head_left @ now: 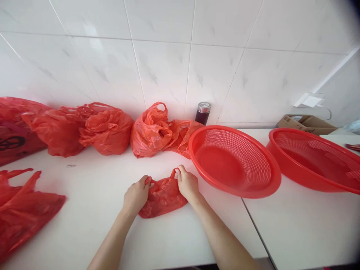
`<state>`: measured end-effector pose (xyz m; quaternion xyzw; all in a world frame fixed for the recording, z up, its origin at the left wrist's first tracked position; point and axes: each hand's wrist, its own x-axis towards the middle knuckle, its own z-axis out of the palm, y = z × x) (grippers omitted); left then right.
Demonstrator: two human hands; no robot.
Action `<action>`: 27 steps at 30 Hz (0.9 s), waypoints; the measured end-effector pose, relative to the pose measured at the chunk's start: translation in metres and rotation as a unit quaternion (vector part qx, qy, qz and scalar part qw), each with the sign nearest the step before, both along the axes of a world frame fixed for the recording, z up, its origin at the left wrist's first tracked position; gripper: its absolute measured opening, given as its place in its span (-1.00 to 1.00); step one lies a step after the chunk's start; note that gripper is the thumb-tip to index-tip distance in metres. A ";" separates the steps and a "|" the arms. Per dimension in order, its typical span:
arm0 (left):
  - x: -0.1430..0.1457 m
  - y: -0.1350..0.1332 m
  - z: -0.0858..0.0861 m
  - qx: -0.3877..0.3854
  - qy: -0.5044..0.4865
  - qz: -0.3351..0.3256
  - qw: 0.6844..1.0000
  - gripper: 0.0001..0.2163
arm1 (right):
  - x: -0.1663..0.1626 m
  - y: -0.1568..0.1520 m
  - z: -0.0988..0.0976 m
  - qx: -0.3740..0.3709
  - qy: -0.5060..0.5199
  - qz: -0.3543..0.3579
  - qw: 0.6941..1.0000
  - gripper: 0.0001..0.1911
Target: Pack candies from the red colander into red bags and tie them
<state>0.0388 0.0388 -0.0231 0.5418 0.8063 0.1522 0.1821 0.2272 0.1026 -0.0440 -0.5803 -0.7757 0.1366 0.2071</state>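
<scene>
While it is pinched at the top left by the left hand (137,193) and at the top right by the right hand (188,182), a red plastic carrier bag (165,198) is held on the white bench (84,225) between them, its long axis running crosswise, neither hand nearer.

Red is shared by the plastic bags (165,198) and the mesh-patterned baskets (221,163) — white wall tiles (160,67) are faintly veined with grey.
</scene>
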 end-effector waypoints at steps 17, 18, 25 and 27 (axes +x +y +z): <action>-0.015 -0.059 -0.009 0.109 -0.329 0.146 0.926 -0.67 | 0.003 0.009 -0.017 0.009 0.254 -0.094 0.962 -0.65; -0.018 -0.063 -0.010 0.118 -0.360 0.163 0.911 -0.65 | 0.003 0.008 -0.017 0.005 0.271 -0.090 0.958 -0.66; -0.037 -0.077 -0.002 0.047 -0.400 0.171 0.899 -0.61 | 0.001 0.008 -0.016 -0.014 0.341 -0.059 0.938 -0.74; -0.035 -0.076 0.008 0.083 -0.285 0.175 0.939 -0.61 | 0.001 0.008 -0.016 -0.018 0.351 -0.045 0.935 -0.75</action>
